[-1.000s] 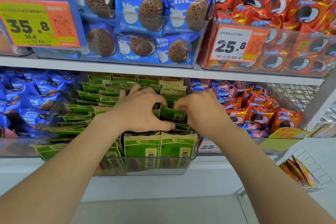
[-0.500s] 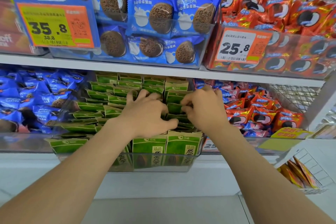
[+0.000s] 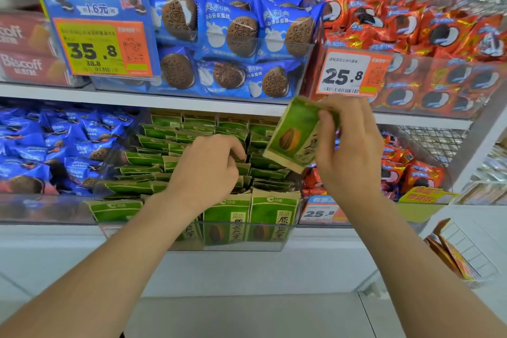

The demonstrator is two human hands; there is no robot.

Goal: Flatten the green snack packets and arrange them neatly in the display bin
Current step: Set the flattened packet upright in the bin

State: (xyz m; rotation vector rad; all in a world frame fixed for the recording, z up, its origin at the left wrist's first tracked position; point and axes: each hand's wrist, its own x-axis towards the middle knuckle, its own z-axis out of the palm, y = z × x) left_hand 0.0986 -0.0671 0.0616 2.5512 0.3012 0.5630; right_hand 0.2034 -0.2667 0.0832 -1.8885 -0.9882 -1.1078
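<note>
Hidden: the curled fingers of the left hand (image 3: 208, 170) dip among the packet tops in the middle of the bin. We cannot tell whether they grip one.
Hard to make out: the print on the lifted packet is blurred; we make out only a brown seed on green.
Cut off: both forearms leave the view at the near edge. The red Biscoff boxes (image 3: 24, 63) are cut by the left edge.
Lifted packet: one green snack packet (image 3: 295, 134), tilted, is held above the right side of the bin. The right hand (image 3: 348, 151) grasps its right edge, thumb on the face towards us.
Display bin: a clear display bin (image 3: 227, 239) on the lower shelf (image 3: 55, 230) holds the green packets (image 3: 153, 162) in overlapping rows, too many for us to count.
Near row: we count two packets upright against the near wall, facing us, and a third leaning at the near left corner (image 3: 115, 208).
Left of the bin: a heap of blue packets (image 3: 55, 140) on the same shelf.
Right of the bin: red packets (image 3: 406, 170), partly hidden behind the right hand.
Upper shelf: one clear bin of blue biscuit packets (image 3: 233, 35), and beside it on the right one of red packets (image 3: 439, 35).
Price tags: we count three: 35.8 (image 3: 101, 46), 25.8 (image 3: 348, 74), and a lower 25.8 (image 3: 321, 212).
</note>
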